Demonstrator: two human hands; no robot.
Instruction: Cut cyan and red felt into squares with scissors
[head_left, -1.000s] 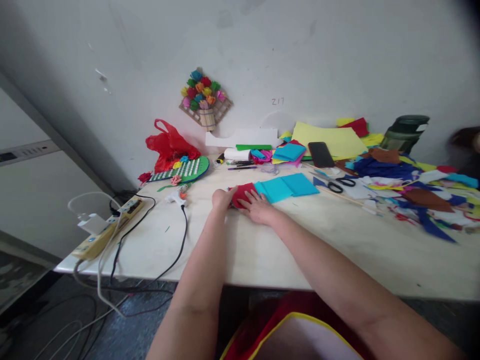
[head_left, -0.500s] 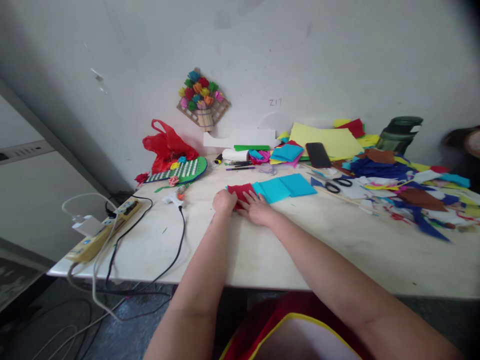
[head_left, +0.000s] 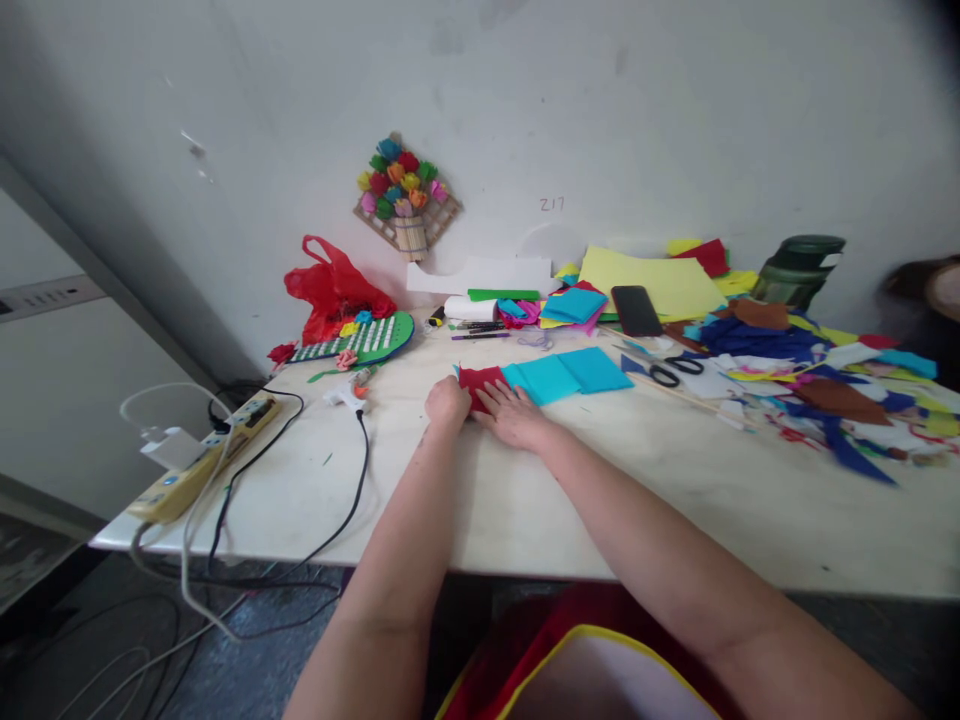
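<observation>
A piece of red crepe paper (head_left: pixel 481 379) lies over the left end of a folded light-blue paper strip (head_left: pixel 568 377) on the table. My left hand (head_left: pixel 448 402) is closed at the red paper's left edge, thumb and fingers pinched on it. With fingers spread, my right hand (head_left: pixel 513 413) rests flat on the red paper and presses it down. The blue strip stretches to the right past my right hand, with fold lines across it. A blue corner pokes out above my left hand.
Black-handled scissors (head_left: pixel 664 372) lie right of the strip, beside a heap of coloured scraps (head_left: pixel 780 335). A phone (head_left: pixel 636 311) rests behind. To the left are a glue gun (head_left: pixel 346 397) with its cord, a power strip (head_left: pixel 214 455) and a red bag (head_left: pixel 337 290).
The red paper's visible part has shifted very slightly right under my hands. My right fingers are a little more spread; otherwise both hands stay in place.
</observation>
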